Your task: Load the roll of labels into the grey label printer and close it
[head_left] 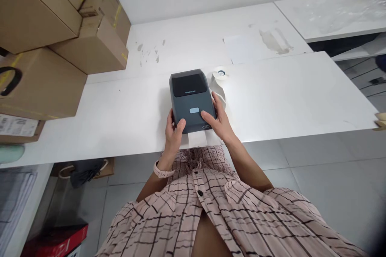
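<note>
A dark grey-blue label printer (193,104) with a black window and a light blue button rests on the white table, close to its front edge. My left hand (174,133) grips its left front corner, thumb on the top face. My right hand (219,122) clasps the right side, its thumb lying on top just right of the button. Some fingers are hidden beside the casing. A strip of white label paper (197,139) sticks out of the front. Behind the printer's right side lies a roll of label paper (221,74) with a loose curling end.
Cardboard boxes (39,76) are stacked on the table's left. A white sheet (237,49) lies toward the back, near worn patches on the surface. Clear plastic wrap (346,10) covers the far right top. A red box (57,241) stands on the floor at lower left.
</note>
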Motion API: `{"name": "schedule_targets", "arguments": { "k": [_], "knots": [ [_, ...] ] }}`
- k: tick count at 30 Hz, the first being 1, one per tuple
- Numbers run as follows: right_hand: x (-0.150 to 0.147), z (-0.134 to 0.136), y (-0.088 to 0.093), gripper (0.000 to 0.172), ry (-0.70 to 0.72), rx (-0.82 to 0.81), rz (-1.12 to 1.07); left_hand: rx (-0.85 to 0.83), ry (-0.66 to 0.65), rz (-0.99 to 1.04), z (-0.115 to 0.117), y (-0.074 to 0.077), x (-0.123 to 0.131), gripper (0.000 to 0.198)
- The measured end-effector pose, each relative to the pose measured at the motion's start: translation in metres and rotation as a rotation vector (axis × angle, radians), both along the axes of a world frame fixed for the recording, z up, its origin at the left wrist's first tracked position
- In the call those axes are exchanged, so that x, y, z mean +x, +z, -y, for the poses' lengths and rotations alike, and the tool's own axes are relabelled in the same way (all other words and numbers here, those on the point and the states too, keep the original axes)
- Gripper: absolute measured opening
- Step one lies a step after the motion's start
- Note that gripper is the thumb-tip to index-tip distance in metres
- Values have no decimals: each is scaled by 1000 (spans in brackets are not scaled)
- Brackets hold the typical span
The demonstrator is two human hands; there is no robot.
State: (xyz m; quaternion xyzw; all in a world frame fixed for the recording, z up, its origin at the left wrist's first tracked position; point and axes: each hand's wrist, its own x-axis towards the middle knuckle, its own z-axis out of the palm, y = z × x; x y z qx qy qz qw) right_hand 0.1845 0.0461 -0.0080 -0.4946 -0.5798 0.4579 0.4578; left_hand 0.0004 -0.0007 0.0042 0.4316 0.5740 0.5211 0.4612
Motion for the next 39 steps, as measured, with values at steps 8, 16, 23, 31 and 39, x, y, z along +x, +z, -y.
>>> {"name": "schedule_targets", "arguments": {
  "k": [8, 16, 23, 31, 39],
  "knots": [
    [-2, -3, -1, 90, -10, 16, 18, -337, -139, 109, 51, -4, 14, 53],
    [-8, 2, 8, 78, -122, 184, 125, -333, -232, 170, 36, 3, 20, 49],
    [-15, 15, 39, 61, 33, 691, 543, -214, -112, -43, 47, -9, -19, 46],
    [-20, 20, 39, 38, -9, 600, 475, 94, 135, -139, 11, 9, -15, 58],
    [10, 13, 40, 58, -79, 286, 116, 198, 90, -14, -10, 30, -1, 70]
  ]
}}
